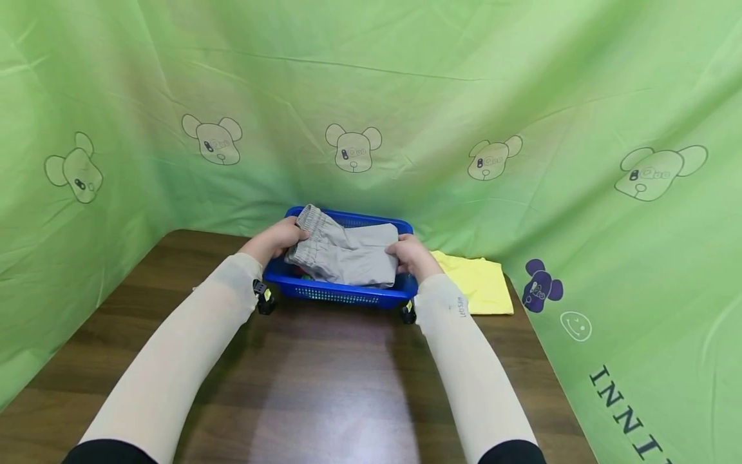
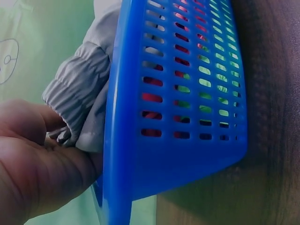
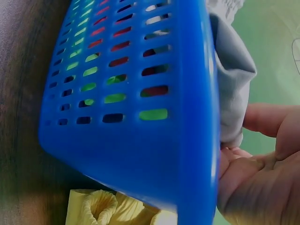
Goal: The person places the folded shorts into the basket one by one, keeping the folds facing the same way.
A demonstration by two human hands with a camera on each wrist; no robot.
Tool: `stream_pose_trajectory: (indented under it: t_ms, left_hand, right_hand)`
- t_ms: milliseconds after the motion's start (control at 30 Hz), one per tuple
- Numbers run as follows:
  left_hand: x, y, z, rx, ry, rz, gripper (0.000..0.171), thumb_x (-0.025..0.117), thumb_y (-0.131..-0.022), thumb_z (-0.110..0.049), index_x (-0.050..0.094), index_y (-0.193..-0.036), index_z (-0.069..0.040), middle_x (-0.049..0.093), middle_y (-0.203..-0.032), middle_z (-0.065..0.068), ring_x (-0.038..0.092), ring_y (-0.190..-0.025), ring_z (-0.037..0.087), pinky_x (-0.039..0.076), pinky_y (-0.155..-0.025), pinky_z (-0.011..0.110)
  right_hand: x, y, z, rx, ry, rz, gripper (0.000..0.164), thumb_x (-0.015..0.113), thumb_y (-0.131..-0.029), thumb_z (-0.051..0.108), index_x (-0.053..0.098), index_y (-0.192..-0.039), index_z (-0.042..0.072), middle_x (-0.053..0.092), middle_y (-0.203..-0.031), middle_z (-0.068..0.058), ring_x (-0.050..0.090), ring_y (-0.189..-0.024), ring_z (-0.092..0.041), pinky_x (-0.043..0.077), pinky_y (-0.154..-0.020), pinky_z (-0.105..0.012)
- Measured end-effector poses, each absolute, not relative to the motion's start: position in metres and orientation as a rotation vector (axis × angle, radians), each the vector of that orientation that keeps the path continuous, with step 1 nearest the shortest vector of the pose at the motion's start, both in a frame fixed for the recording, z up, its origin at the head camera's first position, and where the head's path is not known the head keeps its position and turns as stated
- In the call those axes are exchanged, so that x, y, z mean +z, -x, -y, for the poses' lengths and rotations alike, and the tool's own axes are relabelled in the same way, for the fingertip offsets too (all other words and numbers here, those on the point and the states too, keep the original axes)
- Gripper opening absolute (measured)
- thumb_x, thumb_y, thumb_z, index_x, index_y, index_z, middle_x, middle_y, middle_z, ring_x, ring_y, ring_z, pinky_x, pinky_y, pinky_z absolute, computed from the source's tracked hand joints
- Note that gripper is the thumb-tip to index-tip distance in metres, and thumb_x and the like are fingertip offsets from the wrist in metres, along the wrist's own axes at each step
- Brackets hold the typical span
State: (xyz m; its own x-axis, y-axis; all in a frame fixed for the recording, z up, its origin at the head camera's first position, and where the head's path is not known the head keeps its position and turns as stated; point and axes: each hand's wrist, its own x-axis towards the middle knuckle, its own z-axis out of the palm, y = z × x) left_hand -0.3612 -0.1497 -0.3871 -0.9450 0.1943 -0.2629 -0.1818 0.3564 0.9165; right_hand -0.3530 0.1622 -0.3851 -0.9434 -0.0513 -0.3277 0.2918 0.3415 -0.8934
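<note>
Folded grey shorts point(image 1: 353, 254) with a gathered elastic waistband lie in the top of a blue plastic basket point(image 1: 333, 294). My left hand point(image 1: 278, 237) pinches them at the waistband end, thumb above and fingers beneath, as the left wrist view also shows. At the opposite end my right hand point(image 1: 413, 254) grips the folded cloth point(image 3: 232, 79) between thumb and fingers, just inside the rim. Through the slots of the basket wall point(image 2: 187, 164) red and green items show below the shorts; their kind is hidden.
A folded yellow cloth point(image 1: 484, 287) lies on the wooden table point(image 1: 336, 386) to the right of the basket, and its gathered edge shows in the right wrist view. A green curtain point(image 1: 406, 96) printed with bear faces hangs behind and at both sides.
</note>
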Motion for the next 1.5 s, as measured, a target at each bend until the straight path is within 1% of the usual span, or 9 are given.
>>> stream_pose_trajectory:
  t_ms: [100,233,367,567,767,867,1100,1333,1500]
  left_hand:
    - [-0.388,0.361,0.147,1.589,0.0,-2.33,0.064,0.042,-0.108,-0.01,0.008,-0.161,0.004,0.04,-0.148,0.027,0.058,-0.099,0.023,0.053,-0.079,0.029]
    - [-0.388,0.358,0.143,1.505,0.019,-2.415,0.063,0.043,-0.108,-0.01,0.01,-0.16,0.006,0.034,-0.154,0.029,0.051,-0.122,0.035,0.049,-0.096,0.04]
    - [-0.385,0.357,0.14,1.432,0.05,-2.502,0.065,0.045,-0.107,-0.009,0.011,-0.159,0.008,0.03,-0.158,0.029,0.043,-0.134,0.038,0.045,-0.106,0.045]
    - [-0.388,0.361,0.137,1.425,0.102,-2.558,0.059,0.05,-0.103,-0.004,0.024,-0.154,0.013,0.044,-0.148,0.029,0.054,-0.115,0.033,0.052,-0.093,0.039]
    - [-0.388,0.359,0.137,1.241,0.158,-2.69,0.061,0.053,-0.1,-0.008,0.029,-0.152,0.013,0.044,-0.149,0.029,0.052,-0.125,0.037,0.048,-0.104,0.044]
    - [-0.389,0.357,0.138,1.133,0.143,-2.783,0.06,0.055,-0.096,-0.009,0.034,-0.148,0.015,0.048,-0.146,0.03,0.052,-0.126,0.039,0.046,-0.107,0.046]
    - [-0.388,0.354,0.134,1.005,0.102,-2.939,0.054,0.053,-0.089,-0.008,0.044,-0.137,0.017,0.055,-0.135,0.032,0.057,-0.117,0.041,0.049,-0.104,0.049]
    - [-0.386,0.351,0.13,0.914,0.12,-3.02,0.027,0.051,-0.091,-0.005,0.061,-0.112,0.009,0.065,-0.118,0.026,0.057,-0.091,0.032,0.054,-0.082,0.046]
    - [-0.38,0.35,0.128,0.901,0.156,-3.051,0.02,0.051,-0.091,-0.005,0.064,-0.103,0.004,0.065,-0.119,0.025,0.055,-0.088,0.03,0.052,-0.075,0.044]
  right_hand:
    - [-0.386,0.351,-0.16,-1.586,-0.198,-2.375,0.056,0.058,-0.097,0.004,0.039,-0.15,-0.001,0.052,-0.138,-0.022,0.06,-0.107,-0.03,0.06,-0.081,-0.044]
    - [-0.388,0.349,-0.156,-1.546,-0.199,-2.431,0.059,0.058,-0.096,0.001,0.036,-0.151,-0.003,0.047,-0.145,-0.024,0.056,-0.123,-0.036,0.055,-0.096,-0.054]
    - [-0.388,0.347,-0.153,-1.51,-0.207,-2.485,0.06,0.059,-0.095,0.0,0.035,-0.15,-0.004,0.046,-0.146,-0.025,0.054,-0.128,-0.04,0.053,-0.098,-0.056]
    - [-0.39,0.347,-0.151,-1.411,-0.194,-2.582,0.059,0.058,-0.091,-0.001,0.038,-0.146,-0.005,0.049,-0.141,-0.026,0.057,-0.119,-0.039,0.059,-0.086,-0.054]
    - [-0.396,0.346,-0.151,-1.207,-0.128,-2.748,0.055,0.056,-0.087,0.0,0.043,-0.139,-0.008,0.055,-0.129,-0.027,0.059,-0.094,-0.033,0.057,-0.058,-0.039]
    - [-0.398,0.343,-0.149,-1.059,-0.082,-2.847,0.054,0.054,-0.086,0.002,0.044,-0.138,-0.009,0.057,-0.128,-0.027,0.059,-0.099,-0.034,0.058,-0.071,-0.04]
    - [-0.394,0.341,-0.143,-0.82,-0.068,-2.934,0.064,0.05,-0.094,0.007,0.029,-0.153,-0.01,0.045,-0.151,-0.028,0.051,-0.133,-0.037,0.047,-0.109,-0.044]
    - [-0.391,0.341,-0.139,-0.778,-0.102,-2.933,0.066,0.048,-0.098,0.008,0.022,-0.157,-0.007,0.04,-0.156,-0.027,0.045,-0.141,-0.038,0.043,-0.114,-0.045]
    - [-0.39,0.34,-0.137,-0.737,-0.106,-2.958,0.068,0.047,-0.099,0.008,0.019,-0.159,-0.006,0.039,-0.157,-0.027,0.044,-0.142,-0.038,0.041,-0.116,-0.045]
